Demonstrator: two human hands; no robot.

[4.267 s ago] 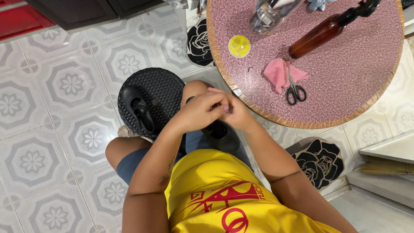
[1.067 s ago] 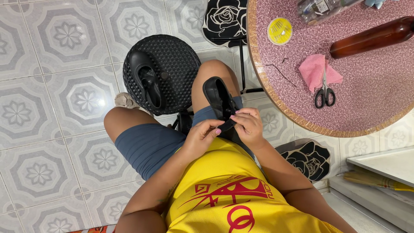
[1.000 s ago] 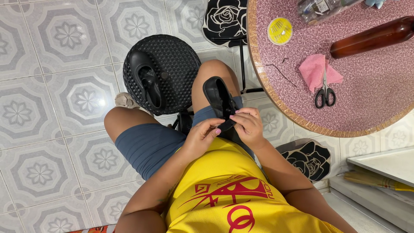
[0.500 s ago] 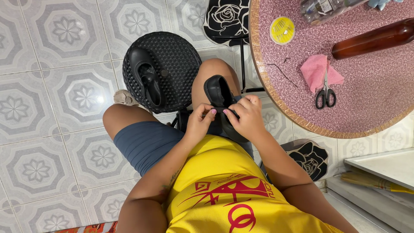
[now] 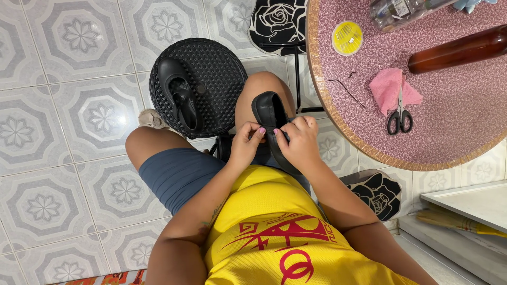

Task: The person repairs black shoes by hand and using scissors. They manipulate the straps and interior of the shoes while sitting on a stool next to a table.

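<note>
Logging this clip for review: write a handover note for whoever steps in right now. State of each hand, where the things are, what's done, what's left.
Left hand: fingertips pinching the upper edge of the black shoe resting on the right knee.
Right hand: gripping the same shoe from the other side.
Second black shoe lies on the black stool.
On the pink table: scissors on a pink cloth, loose thread, yellow round case.
Done: cannot tell.
Left: the shoe is in hand, not put down.
</note>
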